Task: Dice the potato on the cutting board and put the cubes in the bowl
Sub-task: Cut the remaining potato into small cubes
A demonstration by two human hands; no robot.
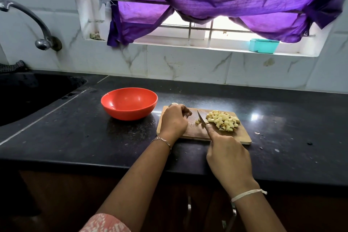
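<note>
The right hand (228,156) grips a knife (201,119) beside the potato cubes (223,120) piled on the cutting board (195,132). The left hand (174,120) rests curled closed on the board's left end, near the red bowl (129,105) on the dark surface (75,137).

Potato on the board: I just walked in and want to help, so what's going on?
A person is dicing. The right hand holds a knife on the cutting board beside a pile of potato cubes. The left hand rests curled on the board. The red bowl is still empty.
</note>
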